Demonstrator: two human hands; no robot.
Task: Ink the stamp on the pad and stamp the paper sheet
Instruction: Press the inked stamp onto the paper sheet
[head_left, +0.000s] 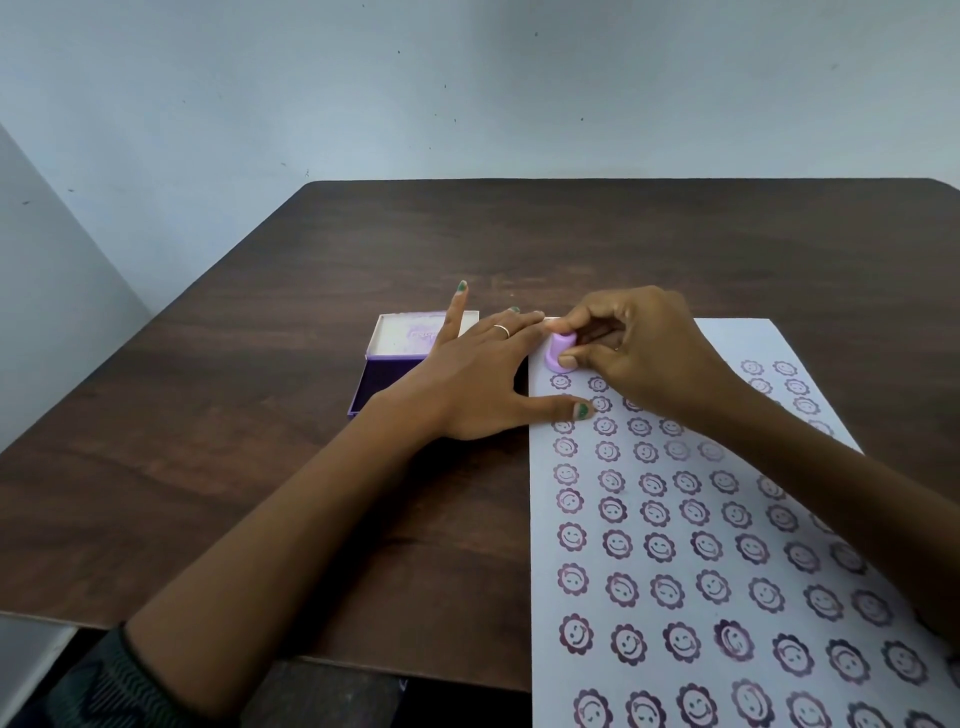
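While pressing the lilac stamp (560, 354) down with right hand (644, 353) fingertips pinched shut round it, left hand (475, 382) splayed flat, empty, steadying the paper sheet (675, 519) just left of that pinch.

Light: soft, even, moderately dim.
Shadows: faint, under the left hand (467, 379).
Glare: mild sheen on the table (260, 415).
Distortion: wide-angle bending at the edges.
Focus: slightly soft overall.

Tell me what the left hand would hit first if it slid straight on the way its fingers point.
Probably the stamp held in the right hand: the left hand lies flat, its middle fingers aimed at it and almost touching. Depth is hard to judge.
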